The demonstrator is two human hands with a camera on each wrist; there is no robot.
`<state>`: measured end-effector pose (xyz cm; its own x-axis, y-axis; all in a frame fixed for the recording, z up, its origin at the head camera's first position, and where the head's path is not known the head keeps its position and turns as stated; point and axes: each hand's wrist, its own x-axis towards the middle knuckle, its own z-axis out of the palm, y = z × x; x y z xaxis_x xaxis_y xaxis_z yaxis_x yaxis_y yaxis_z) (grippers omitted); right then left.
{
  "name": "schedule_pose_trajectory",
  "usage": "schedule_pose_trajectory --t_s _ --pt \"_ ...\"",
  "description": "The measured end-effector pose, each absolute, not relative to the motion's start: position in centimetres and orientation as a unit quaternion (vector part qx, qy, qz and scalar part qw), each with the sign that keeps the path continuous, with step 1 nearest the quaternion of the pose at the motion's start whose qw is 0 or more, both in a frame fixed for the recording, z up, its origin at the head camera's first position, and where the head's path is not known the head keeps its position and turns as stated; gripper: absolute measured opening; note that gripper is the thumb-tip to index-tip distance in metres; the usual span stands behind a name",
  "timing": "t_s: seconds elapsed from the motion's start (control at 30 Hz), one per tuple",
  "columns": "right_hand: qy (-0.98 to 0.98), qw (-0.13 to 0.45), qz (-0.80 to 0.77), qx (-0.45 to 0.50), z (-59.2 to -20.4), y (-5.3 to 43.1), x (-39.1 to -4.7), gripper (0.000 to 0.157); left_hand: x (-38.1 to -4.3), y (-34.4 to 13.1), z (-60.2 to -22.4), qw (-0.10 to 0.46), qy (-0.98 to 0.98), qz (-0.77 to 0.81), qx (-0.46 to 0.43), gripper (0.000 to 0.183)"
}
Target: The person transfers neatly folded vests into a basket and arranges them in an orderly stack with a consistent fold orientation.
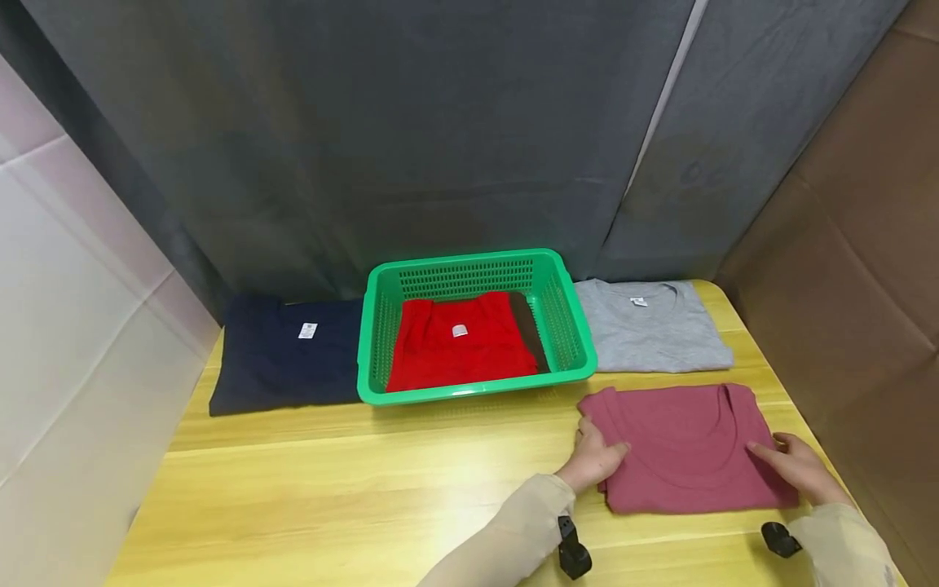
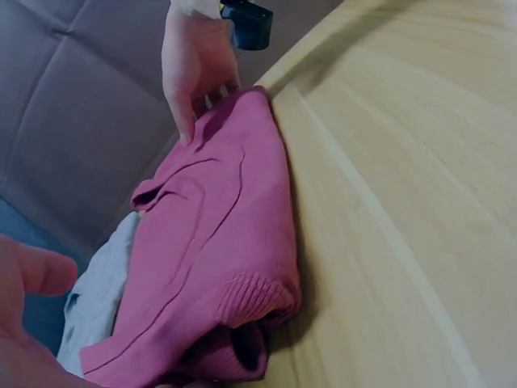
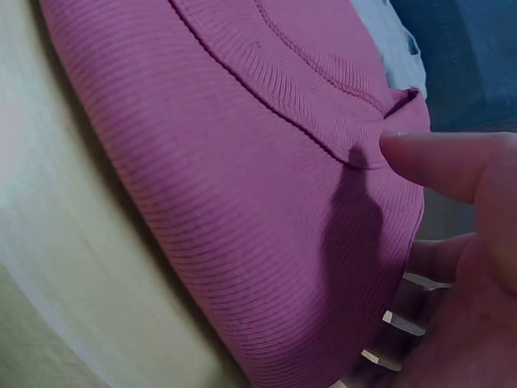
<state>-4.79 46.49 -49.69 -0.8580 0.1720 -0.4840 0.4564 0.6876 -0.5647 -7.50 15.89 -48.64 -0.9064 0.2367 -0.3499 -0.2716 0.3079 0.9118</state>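
Observation:
A folded dusty-pink T-shirt (image 1: pixel 682 456) lies on the table at the right, its ribbed round neckline facing up. At its left end is my left hand (image 1: pixel 592 458), thumb stretched over the cloth and fingers along the side edge. My right hand (image 1: pixel 800 471) is at the opposite end. In the right wrist view that thumb (image 3: pixel 444 162) reaches straight over the shirt near the collar, and the loosely spread fingers (image 3: pixel 432 259) meet its edge. The left wrist view shows the left thumb (image 2: pixel 40 271) raised above the cloth, with the other left fingertips mostly hidden.
A green plastic basket (image 1: pixel 587 359) stands at the back middle, holding a folded red shirt (image 1: pixel 462 350) and a dark brown garment (image 1: pixel 530 330). A folded navy shirt (image 1: pixel 286 367) lies left of it, a grey one (image 1: pixel 653 334) right. Brown fabric (image 1: pixel 851 244) walls the right side.

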Motion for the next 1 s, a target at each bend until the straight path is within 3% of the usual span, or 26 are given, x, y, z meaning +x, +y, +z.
schedule_pose_trajectory --t_s 0.23,0.73,0.87,1.0 --pt "0.889 0.214 -0.364 0.177 -49.7 46.3 -5.3 0.086 -7.1 16.6 -49.3 0.194 0.729 0.655 -0.040 0.072" --pt "0.846 0.242 -0.433 0.197 -50.3 45.9 -5.7 0.079 -6.6 16.8 -50.0 0.248 0.716 0.649 -0.065 0.075" --pt "0.846 0.247 -0.429 0.198 -50.4 45.9 -5.9 0.080 -6.8 16.8 -50.2 0.244 0.712 0.655 -0.061 0.068" --pt "0.839 0.252 -0.437 0.203 -50.3 45.8 -6.0 0.084 -6.7 16.6 -50.6 0.251 0.666 0.700 -0.058 0.048"
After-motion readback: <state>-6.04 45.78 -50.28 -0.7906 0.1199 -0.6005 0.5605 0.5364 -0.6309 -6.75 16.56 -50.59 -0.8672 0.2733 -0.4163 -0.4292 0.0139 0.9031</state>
